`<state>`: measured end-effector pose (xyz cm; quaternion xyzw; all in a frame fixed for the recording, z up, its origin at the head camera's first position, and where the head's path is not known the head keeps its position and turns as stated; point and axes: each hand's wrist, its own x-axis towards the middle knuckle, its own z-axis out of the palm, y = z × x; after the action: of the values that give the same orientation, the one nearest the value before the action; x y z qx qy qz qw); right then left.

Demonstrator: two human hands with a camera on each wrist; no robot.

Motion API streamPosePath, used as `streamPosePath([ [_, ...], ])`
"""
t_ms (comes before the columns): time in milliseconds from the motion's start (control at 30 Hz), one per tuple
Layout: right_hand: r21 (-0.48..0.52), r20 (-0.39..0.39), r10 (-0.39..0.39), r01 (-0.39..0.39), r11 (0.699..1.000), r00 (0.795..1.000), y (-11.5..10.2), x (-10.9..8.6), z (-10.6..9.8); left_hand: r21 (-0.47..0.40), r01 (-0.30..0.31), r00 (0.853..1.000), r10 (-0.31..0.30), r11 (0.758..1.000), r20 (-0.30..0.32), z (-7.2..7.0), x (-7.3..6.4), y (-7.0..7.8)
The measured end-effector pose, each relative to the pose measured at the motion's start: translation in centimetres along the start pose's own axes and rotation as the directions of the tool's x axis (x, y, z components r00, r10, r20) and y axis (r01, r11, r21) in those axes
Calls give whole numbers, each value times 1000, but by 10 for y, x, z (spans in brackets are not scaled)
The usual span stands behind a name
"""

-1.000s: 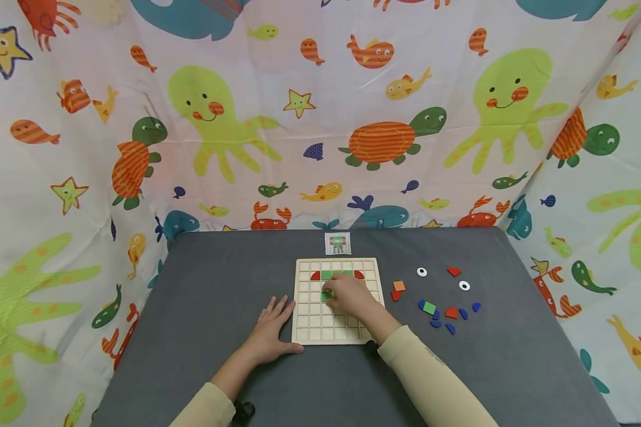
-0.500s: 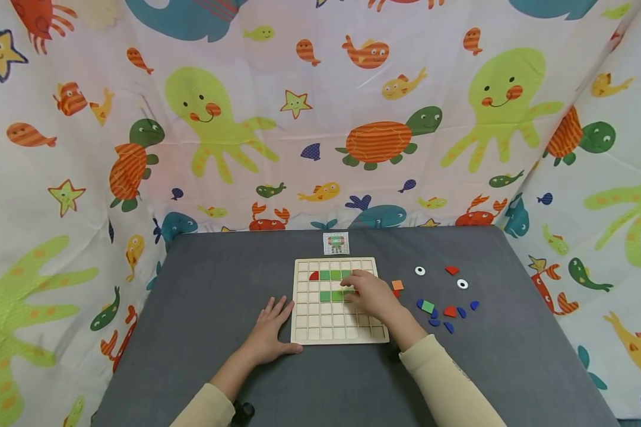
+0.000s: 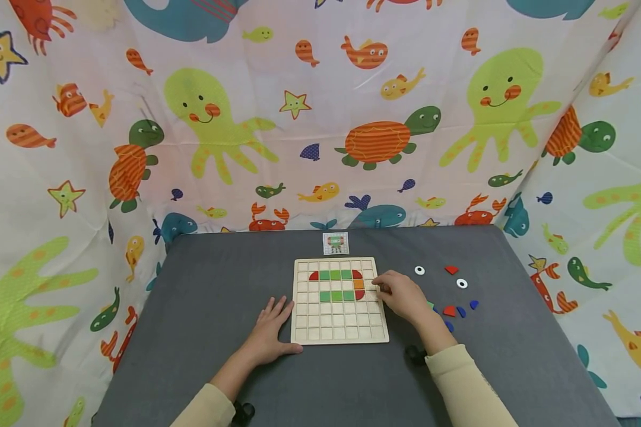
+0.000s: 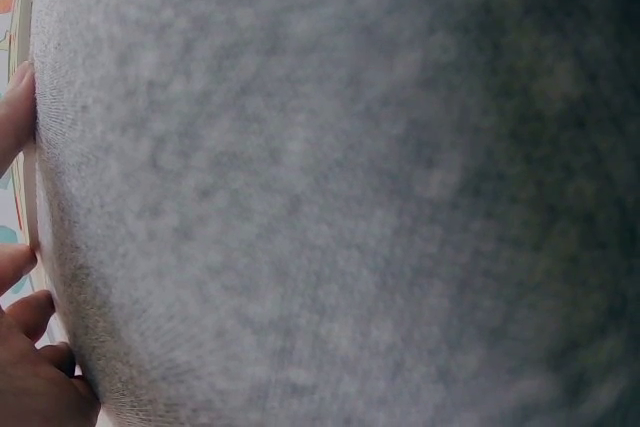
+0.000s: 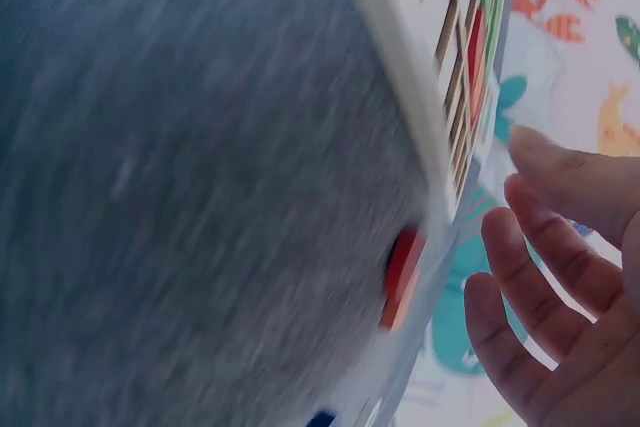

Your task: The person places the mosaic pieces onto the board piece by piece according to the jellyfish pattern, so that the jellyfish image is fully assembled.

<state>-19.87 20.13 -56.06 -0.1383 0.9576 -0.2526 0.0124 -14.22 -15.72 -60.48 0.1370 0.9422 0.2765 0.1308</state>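
A pale wooden grid board (image 3: 311,332) lies on the grey table. Its upper row of tiles has a red rounded piece (image 3: 314,276), three green squares (image 3: 335,275) and another red rounded piece. Below the right end sit an orange square (image 3: 358,284) and a red rounded piece (image 3: 359,294); three green squares (image 3: 336,296) line up to the left of that red one. My left hand (image 3: 267,335) rests with spread fingers against the board's left edge. Just over the right edge is my right hand (image 3: 404,295), its fingers (image 5: 520,282) loosely bent and empty.
A small picture card (image 3: 336,244) lies behind the board. To the right are white rings (image 3: 419,271), red pieces (image 3: 451,270) and several blue half-rounds (image 3: 474,305). Loose red and orange tiles (image 5: 403,265) by the board show in the right wrist view. A patterned curtain (image 3: 310,196) hangs behind.
My right hand has moved right, from the green squares to the board's right edge, uncovering the orange square and red pieces. My left hand has stayed in place.
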Motion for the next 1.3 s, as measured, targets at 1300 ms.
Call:
streamPosePath([
  [1300,-5,46,-21,21,1000,999,42,-9,-7,10,-1,1000,1,1000,-12,1,0,-1],
])
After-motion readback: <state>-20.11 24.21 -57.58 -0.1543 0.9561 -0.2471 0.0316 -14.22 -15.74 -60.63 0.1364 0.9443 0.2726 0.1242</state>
